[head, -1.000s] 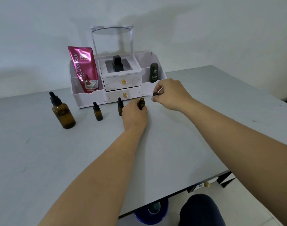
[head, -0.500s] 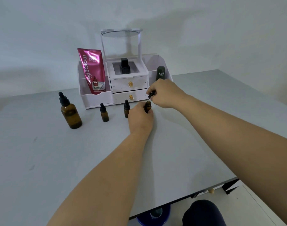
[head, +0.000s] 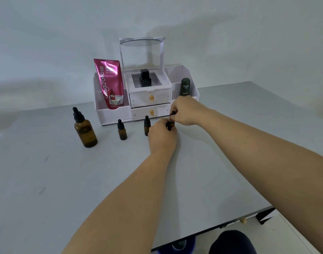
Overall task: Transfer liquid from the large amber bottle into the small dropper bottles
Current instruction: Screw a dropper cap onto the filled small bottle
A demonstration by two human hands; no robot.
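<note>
The large amber bottle (head: 85,130) with a black dropper cap stands upright at the left of the grey table (head: 65,180). Two small capped amber dropper bottles (head: 122,130) (head: 147,125) stand to its right. My left hand (head: 161,136) grips a third small amber bottle (head: 170,125), mostly hidden by my fingers. My right hand (head: 186,111) pinches that bottle's black dropper cap (head: 172,114) right at its neck.
A white cosmetic organiser (head: 113,114) with two drawers stands behind the bottles. It holds a pink tube (head: 110,83), a black square bottle (head: 145,78) and a dark Kahf bottle (head: 185,87). The table's front edge runs at lower right.
My right hand has brought the dropper cap from the right of the small bottle down onto its neck. My left hand has kept hold of the bottle.
</note>
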